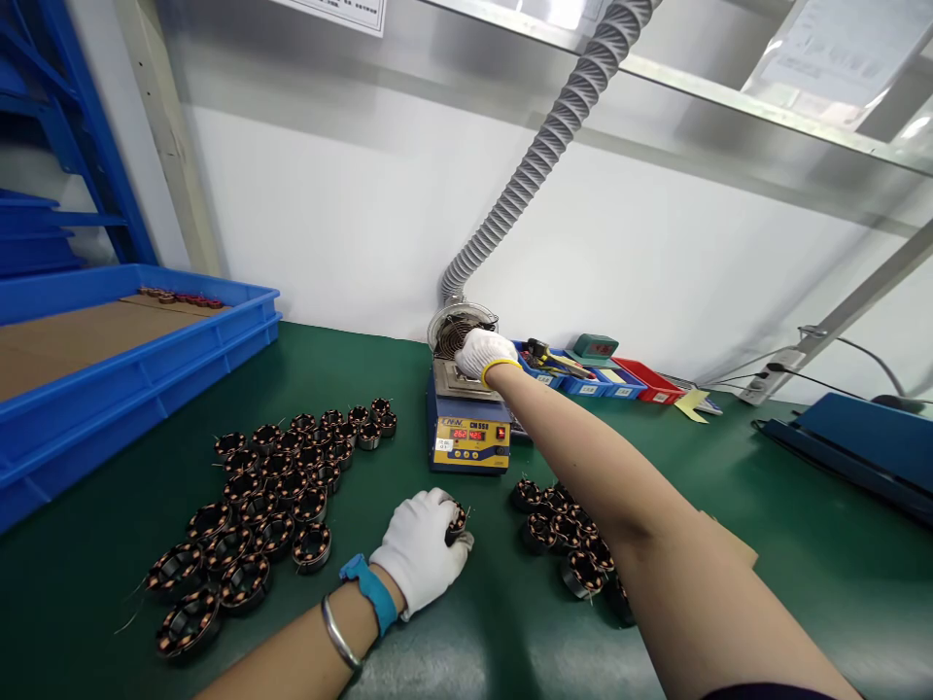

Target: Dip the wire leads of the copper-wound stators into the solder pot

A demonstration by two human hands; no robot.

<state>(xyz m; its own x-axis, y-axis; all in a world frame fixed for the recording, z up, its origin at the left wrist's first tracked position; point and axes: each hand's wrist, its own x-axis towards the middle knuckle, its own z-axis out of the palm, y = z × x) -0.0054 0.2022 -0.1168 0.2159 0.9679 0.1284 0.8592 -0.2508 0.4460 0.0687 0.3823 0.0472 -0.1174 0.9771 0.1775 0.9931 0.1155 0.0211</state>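
My left hand, in a white glove, is closed around a black ring-shaped coil part with copper windings, low over the green table. My right hand, also gloved, reaches over the top of a blue and yellow heating unit with a red digital display; its fingertips are hidden, and so is anything between them. Many similar coil parts stand grouped on the left of the table. A smaller group lies to the right, partly behind my right forearm.
A round fan guard and grey hose rise behind the unit. A blue tray stands at the left. Small blue bins, a red bin and a clock line the back. A blue case is at the right.
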